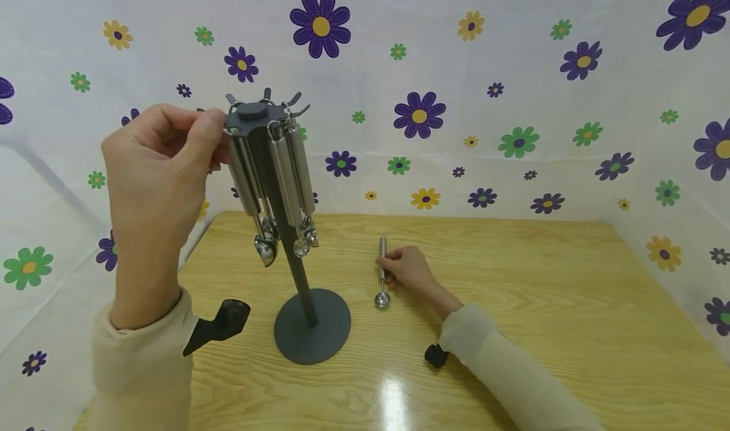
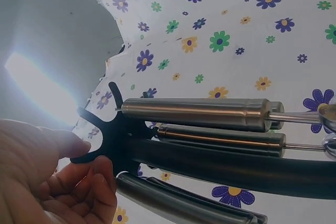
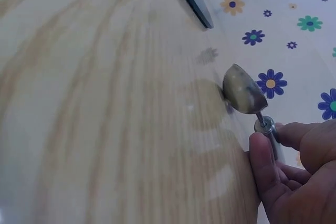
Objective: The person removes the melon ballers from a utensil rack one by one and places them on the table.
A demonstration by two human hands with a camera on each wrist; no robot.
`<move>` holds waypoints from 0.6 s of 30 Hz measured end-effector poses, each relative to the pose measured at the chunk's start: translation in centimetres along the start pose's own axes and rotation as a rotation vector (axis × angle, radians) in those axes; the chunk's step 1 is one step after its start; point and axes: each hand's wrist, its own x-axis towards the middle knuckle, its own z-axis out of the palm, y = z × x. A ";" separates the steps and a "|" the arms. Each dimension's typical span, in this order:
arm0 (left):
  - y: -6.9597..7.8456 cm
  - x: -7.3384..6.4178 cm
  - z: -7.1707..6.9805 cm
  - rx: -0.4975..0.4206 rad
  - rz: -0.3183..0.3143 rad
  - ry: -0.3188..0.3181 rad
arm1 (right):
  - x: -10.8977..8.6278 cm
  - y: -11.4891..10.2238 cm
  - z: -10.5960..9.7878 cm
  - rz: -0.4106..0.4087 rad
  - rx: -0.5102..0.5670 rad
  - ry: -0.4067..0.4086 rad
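Note:
A dark grey utensil stand (image 1: pixel 312 348) rises from a round base and leans left at the top. Several metal utensils with thick steel handles (image 1: pixel 283 180) hang by rings from its hooks, their small bowls low. My left hand (image 1: pixel 165 158) is at the stand's top; in the left wrist view its thumb and fingers pinch one dark hook (image 2: pixel 84 157). Right of the base, my right hand (image 1: pixel 412 267) holds a small metal spoon (image 1: pixel 382 300) by its handle, its deep round bowl toward me. In the right wrist view, the spoon's bowl (image 3: pixel 242 90) is close to the tabletop.
The light wooden table (image 1: pixel 513 291) ends at a white cloth (image 1: pixel 365 82) printed with flowers, behind and at both sides. Black wrist mounts (image 1: pixel 228 320) stick out from both sleeves. A bright lamp (image 2: pixel 39 87) shows in the left wrist view.

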 end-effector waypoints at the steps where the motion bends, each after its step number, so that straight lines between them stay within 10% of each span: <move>1: 0.1 0.0 0.0 0.016 0.004 -0.003 | 0.0 -0.1 0.1 0.004 -0.003 0.005; 18: 0.4 0.0 0.1 0.065 0.035 -0.021 | -0.9 -0.9 1.0 0.000 -0.057 0.087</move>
